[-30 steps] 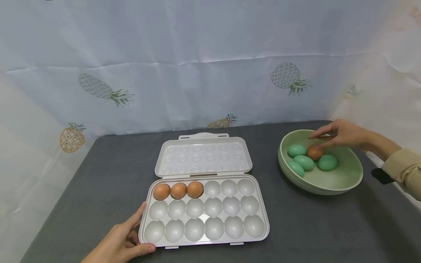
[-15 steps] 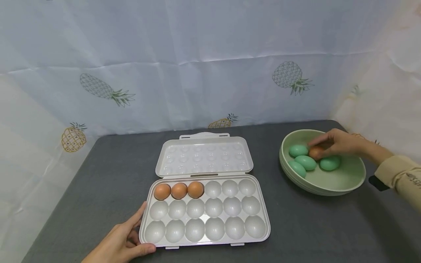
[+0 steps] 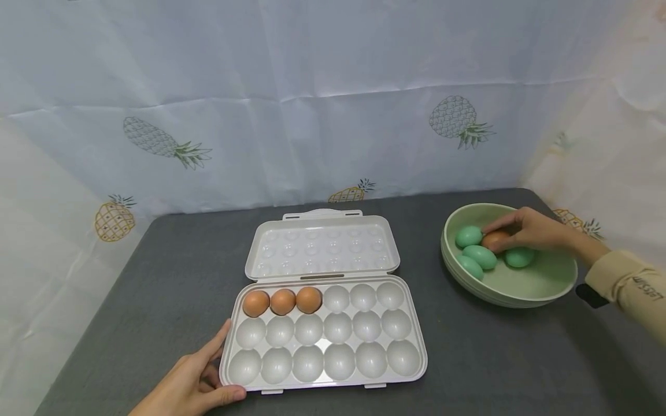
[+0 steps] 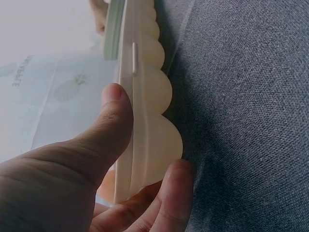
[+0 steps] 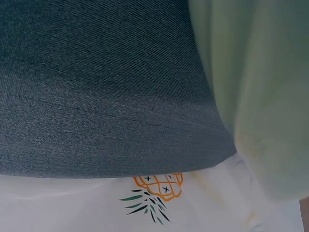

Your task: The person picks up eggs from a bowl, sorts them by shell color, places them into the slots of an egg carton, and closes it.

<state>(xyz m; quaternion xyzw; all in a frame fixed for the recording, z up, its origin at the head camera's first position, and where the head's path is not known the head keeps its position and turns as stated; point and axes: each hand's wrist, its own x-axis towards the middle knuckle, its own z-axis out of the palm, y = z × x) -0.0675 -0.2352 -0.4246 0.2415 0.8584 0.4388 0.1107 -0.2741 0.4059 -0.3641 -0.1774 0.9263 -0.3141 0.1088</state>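
In the head view a pale egg tray (image 3: 338,329) lies with its lid (image 3: 322,245) folded back. Three brown eggs (image 3: 283,302) fill the left half of its far row. My left hand (image 3: 189,375) grips the tray's near left corner; the left wrist view shows the thumb (image 4: 113,106) on the rim and fingers round the rounded pockets. At the right, my right hand (image 3: 536,234) reaches into a light green bowl (image 3: 541,283) and pinches a brown egg (image 3: 493,238) among several green eggs (image 3: 480,257). The right wrist view does not show the hand's fingers.
A dark grey tabletop (image 3: 171,277) lies under everything. Behind it hangs a white cloth (image 3: 291,144) with pineapple prints. The bowl's doubled side looks like two stacked bowls. A strip of dark table separates tray and bowl.
My right hand has come down deeper into the bowl, its fingers now closed about the brown egg. The left hand and tray have kept their places.
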